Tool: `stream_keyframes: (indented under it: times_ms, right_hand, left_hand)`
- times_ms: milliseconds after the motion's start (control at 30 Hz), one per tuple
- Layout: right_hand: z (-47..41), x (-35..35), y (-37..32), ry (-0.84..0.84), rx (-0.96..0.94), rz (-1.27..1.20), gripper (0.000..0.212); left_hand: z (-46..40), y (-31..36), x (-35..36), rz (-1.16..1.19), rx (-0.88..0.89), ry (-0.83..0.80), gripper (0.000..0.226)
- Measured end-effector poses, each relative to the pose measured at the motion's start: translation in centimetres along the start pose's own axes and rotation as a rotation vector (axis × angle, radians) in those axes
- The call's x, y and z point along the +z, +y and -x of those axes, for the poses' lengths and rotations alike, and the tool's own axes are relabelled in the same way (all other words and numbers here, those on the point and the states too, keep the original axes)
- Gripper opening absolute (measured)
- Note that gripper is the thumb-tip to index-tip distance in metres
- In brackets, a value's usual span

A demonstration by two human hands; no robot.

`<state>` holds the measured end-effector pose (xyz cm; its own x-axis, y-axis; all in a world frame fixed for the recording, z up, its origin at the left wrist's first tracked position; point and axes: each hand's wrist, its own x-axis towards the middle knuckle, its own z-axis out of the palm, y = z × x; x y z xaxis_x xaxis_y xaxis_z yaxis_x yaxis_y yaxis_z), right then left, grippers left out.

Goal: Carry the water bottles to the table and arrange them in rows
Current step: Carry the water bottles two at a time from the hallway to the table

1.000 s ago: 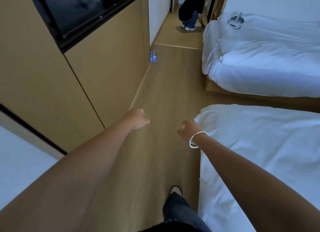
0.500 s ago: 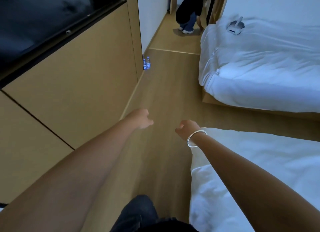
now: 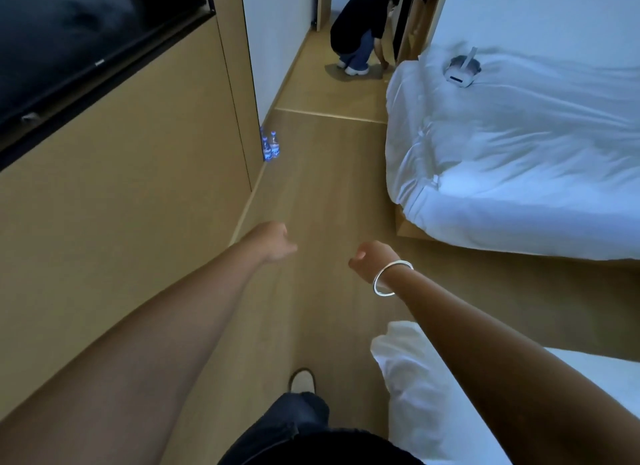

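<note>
Wooden flooring (image 3: 322, 201) runs down a narrow aisle between a panelled wall (image 3: 138, 201) and two white beds, and the water bottles (image 3: 270, 146) stand on it far ahead, tucked against the corner where the panelling ends and the passage begins. At least two show — possibly a third behind, too small to be sure. They stand upright, long axis vertical, caps up, touching or nearly touching one another and just beside the wall. Both hands are held out in front and hold nothing: the left hand (image 3: 275, 242) hangs with its fingers loosely curled, the right hand (image 3: 372, 258), with a silver bangle (image 3: 391, 277) on its wrist, likewise curled and slack, the two apart from each other and well short of the bottles. The step in hand looks like the walk up to fetch them. To do it well, I would keep to the middle of the aisle, clear of the near bed (image 3: 450, 395) at the right, crouch at the corner, and take each bottle round its body while it stands upright, one per hand, rather than by the cap. No counter is in view, so the carry route cannot be judged. Beyond, a far bed (image 3: 519, 159) carries a small white device (image 3: 462, 71), a dark screen (image 3: 86, 45) is set in the wall, and another person (image 3: 360, 38) crouches in the passage.
</note>
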<state>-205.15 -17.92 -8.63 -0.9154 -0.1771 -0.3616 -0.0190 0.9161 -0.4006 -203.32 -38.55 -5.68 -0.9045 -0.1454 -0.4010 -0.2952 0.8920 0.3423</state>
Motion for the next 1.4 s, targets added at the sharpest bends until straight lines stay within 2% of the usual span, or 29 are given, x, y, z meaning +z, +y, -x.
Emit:
stream_keyframes:
  times_ms: [167,367,500,600,667,900,1067,1200,1300,1400]
  right_hand:
    - [-8.2,-2.6,-2.2,-0.003,0.027,0.014,0.013]
    - [-15.6,-2.9,-4.4,-0.081,0.066,0.005,0.022]
    - [-21.2,-3.8,-5.8,-0.081,0.053,-0.028,0.025]
    - [-26.1,-5.1,-6.8,-0.064,0.028,-0.046,0.025]
    - [-29.8,-6.2,-7.3,-0.065,0.018,-0.057,0.024]
    - [-44.2,-11.1,-9.6,-0.131,-0.003,-0.095,0.024]
    - [-53.4,-15.3,-11.2,-0.183,-0.012,-0.044,0.03]
    - [-58.8,-17.4,-12.4,-0.218,-0.024,-0.009,0.031]
    - [-63.3,-18.4,-13.3,-0.245,-0.039,-0.009,0.03]
    - [-68.5,-19.3,-14.5,-0.252,-0.05,0.003,0.029]
  left_hand:
    - [-8.4,-0.8,-5.0,0.015,0.001,0.014,0.045]
    - [-15.0,-2.3,-6.1,0.043,-0.033,-0.06,0.045]
    - [-19.8,-3.5,-7.2,0.117,-0.063,-0.076,0.026]
    - [-23.8,-3.6,-8.2,0.175,-0.109,-0.056,0.032]
    - [-27.1,-3.4,-9.0,0.18,-0.123,-0.063,0.017]
    - [-40.3,-0.6,-14.5,0.195,-0.2,-0.045,0.014]
    - [-49.0,1.3,-18.5,0.198,-0.204,-0.038,0.032]
    - [-54.6,2.1,-20.0,0.23,-0.191,-0.051,0.015]
    - [-59.3,2.2,-21.4,0.234,-0.175,-0.021,0.015]
    - [-64.4,1.6,-22.9,0.24,-0.187,0.002,0.025]
